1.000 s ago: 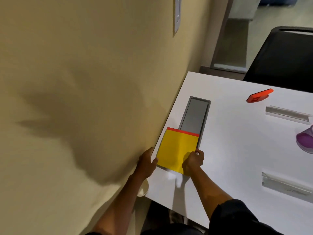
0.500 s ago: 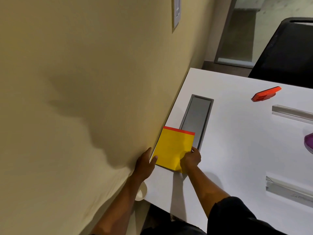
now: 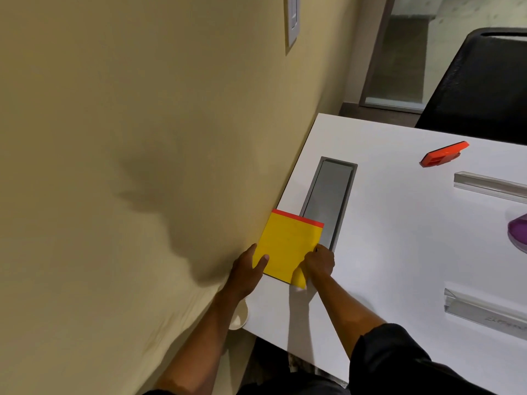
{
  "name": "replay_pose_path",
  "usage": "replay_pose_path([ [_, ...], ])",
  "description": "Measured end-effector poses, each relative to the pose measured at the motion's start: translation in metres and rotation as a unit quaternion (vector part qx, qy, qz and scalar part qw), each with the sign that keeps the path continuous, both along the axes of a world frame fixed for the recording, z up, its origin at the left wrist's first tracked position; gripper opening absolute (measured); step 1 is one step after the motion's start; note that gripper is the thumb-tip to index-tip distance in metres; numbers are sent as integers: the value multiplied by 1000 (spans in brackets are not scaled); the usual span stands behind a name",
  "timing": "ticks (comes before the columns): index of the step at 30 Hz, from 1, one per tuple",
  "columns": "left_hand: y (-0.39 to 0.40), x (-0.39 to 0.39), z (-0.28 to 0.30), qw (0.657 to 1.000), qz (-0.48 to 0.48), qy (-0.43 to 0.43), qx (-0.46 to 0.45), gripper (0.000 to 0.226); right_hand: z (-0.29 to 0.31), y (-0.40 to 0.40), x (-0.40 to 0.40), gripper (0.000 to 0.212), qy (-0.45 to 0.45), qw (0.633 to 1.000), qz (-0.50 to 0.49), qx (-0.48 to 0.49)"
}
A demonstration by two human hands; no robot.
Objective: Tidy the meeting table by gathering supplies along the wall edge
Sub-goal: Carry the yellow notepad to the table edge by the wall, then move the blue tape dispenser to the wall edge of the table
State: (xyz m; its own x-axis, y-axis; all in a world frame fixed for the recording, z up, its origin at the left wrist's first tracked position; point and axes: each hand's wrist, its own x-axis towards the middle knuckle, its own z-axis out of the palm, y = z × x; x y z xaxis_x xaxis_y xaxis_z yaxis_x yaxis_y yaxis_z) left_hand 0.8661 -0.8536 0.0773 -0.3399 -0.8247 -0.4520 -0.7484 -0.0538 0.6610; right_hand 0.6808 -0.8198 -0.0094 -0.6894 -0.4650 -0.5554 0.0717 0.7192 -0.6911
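The beige wall ran along the left edge of the white table, with a pale wall plate mounted higher up. The left hand sat at the table's wall edge, thumb laid on the near left corner of the yellow notepad and the remaining fingers down its wall-side edge; whether they curled under it could not be determined. The notepad, red-bound along its far edge, lay flat against the wall edge, its far right corner overlapping the near end of the grey recessed panel set in the table. The right hand was curled at the notepad's near right corner, pinching it. Toward the table's right side lay an orange stapler, a clear plastic strip, a purple item cut off by the frame, and a second clear strip. A black chair stood beyond the far edge.
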Motion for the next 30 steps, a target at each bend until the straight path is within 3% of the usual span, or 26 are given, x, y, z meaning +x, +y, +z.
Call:
replay_pose_path([
  [4, 9, -4, 6, 1000, -14, 11, -2, 67, 6, 10, -3, 36, 48, 998, 42, -3],
  [10, 31, -6, 14, 999, -47, 13, -11, 70, 19, 42, -15, 47, 144, 983, 111, 19],
  [15, 54, -1, 26, 995, -84, 11, -46, 72, 52, 74, -18, 70, 236, 954, 178, 37],
  [21, 105, 12, 40, 987, -112, 40, -108, 75, 89, 131, -6, 76, 349, 909, 216, 70],
  [24, 133, 25, 45, 985, -130, -15, -115, 77, 104, 164, 8, 79, 395, 889, 218, 80],
  [30, 191, 42, 59, 974, -162, -37, -156, 79, 134, 234, 29, 80, 412, 881, 215, 94],
])
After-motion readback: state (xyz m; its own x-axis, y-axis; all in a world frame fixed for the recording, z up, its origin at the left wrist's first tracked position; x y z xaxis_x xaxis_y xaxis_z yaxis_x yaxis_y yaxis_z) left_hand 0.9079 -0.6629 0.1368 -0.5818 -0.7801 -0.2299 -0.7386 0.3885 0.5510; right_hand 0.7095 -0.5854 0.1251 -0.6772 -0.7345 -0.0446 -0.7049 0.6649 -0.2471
